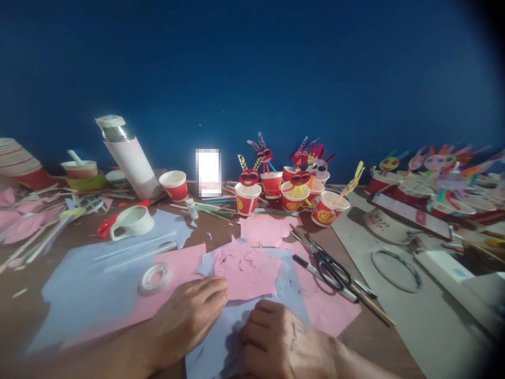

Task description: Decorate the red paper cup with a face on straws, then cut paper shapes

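A ragged-edged pink paper piece point(248, 268) with dark marks lies before me on a blue sheet point(215, 337). My left hand point(193, 310) is closed, its fingers together at the paper's lower left edge; its thumb is hidden. Just below the paper's front edge, my right hand point(282, 337) is curled over the blue sheet with the knuckles up; whatever its fingers hold is out of sight. Right of the paper lie black-handled scissors point(325, 260) and a black-and-white marker point(315, 268). A roll of clear tape point(155, 278) rests to the left.
Red paper cups point(248, 200) with paper faces stand along the blue wall. A white mug point(134, 221), a leaning thermos point(132, 163) and stacked cups point(23, 163) occupy the left. A bracelet point(396, 269) and a phone point(412, 215) are on the right. One bright rectangle point(208, 172) is pixelated.
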A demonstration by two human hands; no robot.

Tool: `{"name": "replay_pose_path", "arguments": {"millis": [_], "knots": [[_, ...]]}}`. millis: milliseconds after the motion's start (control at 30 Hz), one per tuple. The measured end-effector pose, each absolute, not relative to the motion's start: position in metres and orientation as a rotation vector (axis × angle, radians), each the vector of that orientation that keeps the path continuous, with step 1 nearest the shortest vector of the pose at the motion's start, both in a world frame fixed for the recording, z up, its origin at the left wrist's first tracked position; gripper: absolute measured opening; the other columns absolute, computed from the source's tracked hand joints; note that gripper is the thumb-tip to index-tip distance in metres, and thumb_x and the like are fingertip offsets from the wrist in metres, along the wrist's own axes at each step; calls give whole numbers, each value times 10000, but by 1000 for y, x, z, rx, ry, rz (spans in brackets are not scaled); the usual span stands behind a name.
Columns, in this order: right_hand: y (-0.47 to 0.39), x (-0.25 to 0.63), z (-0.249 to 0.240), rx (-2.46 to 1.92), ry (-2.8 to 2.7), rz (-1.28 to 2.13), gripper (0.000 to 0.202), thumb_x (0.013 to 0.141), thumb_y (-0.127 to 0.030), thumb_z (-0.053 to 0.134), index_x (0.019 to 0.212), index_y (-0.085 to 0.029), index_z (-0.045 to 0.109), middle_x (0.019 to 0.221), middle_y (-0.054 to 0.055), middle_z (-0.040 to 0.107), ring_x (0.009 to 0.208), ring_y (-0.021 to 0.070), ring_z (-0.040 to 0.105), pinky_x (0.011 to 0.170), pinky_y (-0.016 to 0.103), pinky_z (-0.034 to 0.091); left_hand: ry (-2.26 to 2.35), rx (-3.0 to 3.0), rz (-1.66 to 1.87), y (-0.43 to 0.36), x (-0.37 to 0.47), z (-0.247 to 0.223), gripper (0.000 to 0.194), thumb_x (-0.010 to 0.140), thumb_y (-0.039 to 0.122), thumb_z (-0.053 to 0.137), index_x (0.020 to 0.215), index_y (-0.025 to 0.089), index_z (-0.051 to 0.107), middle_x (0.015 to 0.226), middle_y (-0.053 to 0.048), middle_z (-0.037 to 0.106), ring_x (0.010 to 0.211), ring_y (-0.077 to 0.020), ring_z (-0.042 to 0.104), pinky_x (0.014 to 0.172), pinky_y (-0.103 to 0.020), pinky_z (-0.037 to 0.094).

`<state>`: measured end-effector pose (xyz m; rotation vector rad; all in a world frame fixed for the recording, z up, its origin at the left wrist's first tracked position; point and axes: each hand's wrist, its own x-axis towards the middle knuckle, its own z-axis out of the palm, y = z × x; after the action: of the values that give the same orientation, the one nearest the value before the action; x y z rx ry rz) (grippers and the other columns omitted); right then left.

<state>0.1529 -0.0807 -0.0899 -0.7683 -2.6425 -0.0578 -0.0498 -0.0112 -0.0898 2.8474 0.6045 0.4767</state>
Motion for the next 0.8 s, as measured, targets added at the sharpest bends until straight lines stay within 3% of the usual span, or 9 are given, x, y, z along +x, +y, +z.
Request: {"name": "replay_pose_path", "arguments": {"millis": [233, 367, 467, 600, 800], "knots": [[-77, 163, -81, -822, -2501, 55, 276, 877, -310, 462, 687, -152, 585, 632, 19, 594, 589, 146, 504, 555, 296, 350, 619, 2805, 386, -19, -48, -98, 187, 855, 74, 377, 801, 162, 533, 863, -57, 573, 797, -185, 512, 693, -318, 437], [-72, 165, -81, -925, -2453, 115, 139, 842, -226, 506, 825, -137, 611, 749, 53, 637, 722, 178, 549, 640, 316, 376, 611, 2822, 354, -22, -50, -100, 177, 858, 71, 394, 813, 162, 539, 871, -53, 564, 814, -187, 500, 711, -325, 413], [-69, 166, -85, -969, -2502, 118, 105, 836, -198, 515, 817, -155, 609, 740, 42, 632, 716, 173, 538, 661, 319, 367, 572, 2830, 427, -22, -53, -100, 183, 852, 53, 402, 848, 157, 553, 866, -56, 564, 805, -182, 495, 710, -320, 404], [-66, 174, -89, -1133, -2427, 43, 181, 846, -88, 460, 802, -177, 612, 730, 26, 608, 695, 162, 504, 670, 315, 340, 556, 2841, 456, -21, -55, -103, 171, 837, 53, 416, 843, 153, 556, 875, -65, 563, 802, -190, 484, 685, -325, 393], [-59, 179, -98, -1407, -2378, -126, 166, 848, -117, 509, 874, -231, 628, 783, 26, 594, 716, 192, 481, 648, 325, 307, 564, 2876, 387, -21, -53, -105, 188, 806, 36, 418, 816, 156, 561, 833, -64, 542, 762, -195, 457, 654, -339, 372]]}}
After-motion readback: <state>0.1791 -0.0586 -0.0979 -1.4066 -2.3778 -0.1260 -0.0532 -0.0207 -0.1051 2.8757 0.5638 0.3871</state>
